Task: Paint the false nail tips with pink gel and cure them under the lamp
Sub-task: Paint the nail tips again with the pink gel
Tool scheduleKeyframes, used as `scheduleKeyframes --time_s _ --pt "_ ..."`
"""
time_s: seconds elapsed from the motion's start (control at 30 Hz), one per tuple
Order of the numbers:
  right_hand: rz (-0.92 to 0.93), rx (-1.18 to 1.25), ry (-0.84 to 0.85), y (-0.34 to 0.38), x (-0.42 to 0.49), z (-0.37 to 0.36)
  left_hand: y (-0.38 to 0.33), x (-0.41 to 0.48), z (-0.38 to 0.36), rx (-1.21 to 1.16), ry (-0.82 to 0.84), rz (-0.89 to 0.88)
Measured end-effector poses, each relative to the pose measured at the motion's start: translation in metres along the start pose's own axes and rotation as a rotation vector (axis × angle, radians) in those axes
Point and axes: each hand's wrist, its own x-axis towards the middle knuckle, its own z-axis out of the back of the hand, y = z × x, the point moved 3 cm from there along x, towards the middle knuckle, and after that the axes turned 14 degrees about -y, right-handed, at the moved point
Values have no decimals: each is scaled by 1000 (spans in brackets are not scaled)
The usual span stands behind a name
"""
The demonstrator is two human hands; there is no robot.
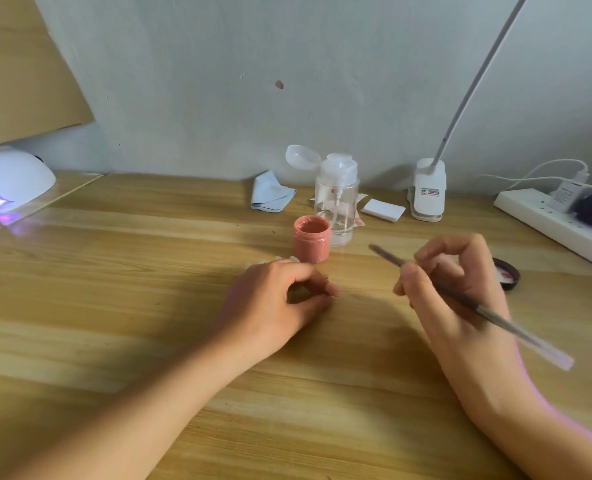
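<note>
The right hand [457, 289] has its thumb and fingers curled round a thin brush [510, 326], bristle end raised and pointing left towards the open jar of pink gel [311, 244]. The left hand [277, 299] rests on the wooden table [114, 306] with thumb and forefinger drawn together at their tips; I can't tell whether anything is pinched between them. A few pale false nail tips [293, 259] peek out past its knuckles, just in front of the jar. Behind the jar stands a clear pump bottle [337, 195] with its cap flipped up, and the jar's black lid [509, 274] lies beyond the right hand. The curing lamp [14, 176] glows purple at the far left.
</note>
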Motion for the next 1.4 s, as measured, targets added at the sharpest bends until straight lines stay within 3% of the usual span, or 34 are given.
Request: scheduleKeyframes --time_s 0.07,0.2,0.43,0.73,0.87,0.97,1.07,1.27,1.4 --pt "22 -29 25 2 7 -4 0 0 0 -9 6 14" --pt "-115 -85 92 2 41 -30 -1 1 -1 89 -6 -13" --pt "-250 -371 170 -19 96 -74 2 0 -1 51 -6 -30" --pt "-126 -542 175 -20 96 -81 6 -1 -3 32 -9 -1" --pt "-138 -429 116 -12 86 -72 5 0 -2 25 -2 0" --pt "-272 -107 18 -3 70 -51 6 0 -2 38 -10 23" --pt "-451 157 89 -6 34 -26 7 1 -3 56 -19 22" --pt "-297 120 220 -13 4 -8 4 1 -3 22 1 -2" --pt "-243 105 210 -13 3 -8 5 0 -3 26 -5 -9"
